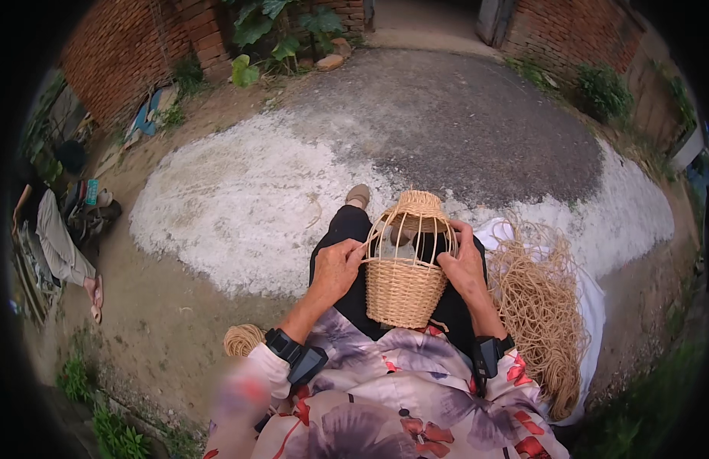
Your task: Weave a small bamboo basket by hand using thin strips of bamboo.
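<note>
A tan woven basket (pixel 404 294) rests upright in my lap, between my thighs. Its lower body is closely woven, bare upright stakes ring the middle, and a narrower woven band (pixel 417 203) caps the top. At its left rim, my left hand (pixel 336 268) pinches a thin weaving strand, fingers closed. My right hand (pixel 463 264) is closed around the stakes on the right side, with the thumb near the edge of the weave. A short loose strand end sticks out by the basket's base.
To my right a big tangled heap of tan cord (pixel 534 306) lies on a white cloth (pixel 591 306). A coil of cord (pixel 243 340) sits at my left. Pale gravel (pixel 224 199) spreads ahead. Another person's leg (pixel 60 237) shows at far left, and brick walls (pixel 132 53) stand behind.
</note>
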Demonstrator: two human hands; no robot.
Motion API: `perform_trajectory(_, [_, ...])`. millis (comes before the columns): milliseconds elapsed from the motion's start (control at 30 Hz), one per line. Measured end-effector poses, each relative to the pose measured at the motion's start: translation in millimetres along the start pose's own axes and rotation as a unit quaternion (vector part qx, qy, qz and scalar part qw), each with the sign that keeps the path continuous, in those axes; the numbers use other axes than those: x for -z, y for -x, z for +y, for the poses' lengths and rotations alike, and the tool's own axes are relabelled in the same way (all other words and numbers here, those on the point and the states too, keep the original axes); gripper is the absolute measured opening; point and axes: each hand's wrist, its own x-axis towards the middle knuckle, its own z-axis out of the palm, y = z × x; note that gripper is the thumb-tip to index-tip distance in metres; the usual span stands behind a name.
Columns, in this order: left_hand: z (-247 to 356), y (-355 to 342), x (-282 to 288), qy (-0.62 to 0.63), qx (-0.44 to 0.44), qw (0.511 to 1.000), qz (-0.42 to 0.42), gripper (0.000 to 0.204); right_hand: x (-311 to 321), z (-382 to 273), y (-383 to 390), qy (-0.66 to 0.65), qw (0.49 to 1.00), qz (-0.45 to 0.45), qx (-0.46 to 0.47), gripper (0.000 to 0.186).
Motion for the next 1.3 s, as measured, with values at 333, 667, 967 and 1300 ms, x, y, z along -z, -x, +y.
perform_trajectory(333, [11, 8, 21, 0.189, 0.058, 0.98, -0.035, 0.023, 18, 27, 3, -0.22, 0.973, -0.072, -0.017, 0.064])
perform_trajectory(667, [27, -20, 0, -0.098, -0.227, 0.969, 0.01, 0.016, 15, 36, -1, -0.231, 0.968, -0.101, 0.0, 0.066])
perform_trajectory(967, [38, -11, -7, -0.027, -0.102, 0.994, -0.033, 0.021, 20, 30, 7, 0.07, 0.981, 0.096, 0.155, 0.044])
perform_trajectory(1300, [67, -5, -10, -0.041, -0.145, 0.982, -0.111, 0.023, 5, 2, 7, -0.07, 0.99, 0.007, 0.123, 0.05])
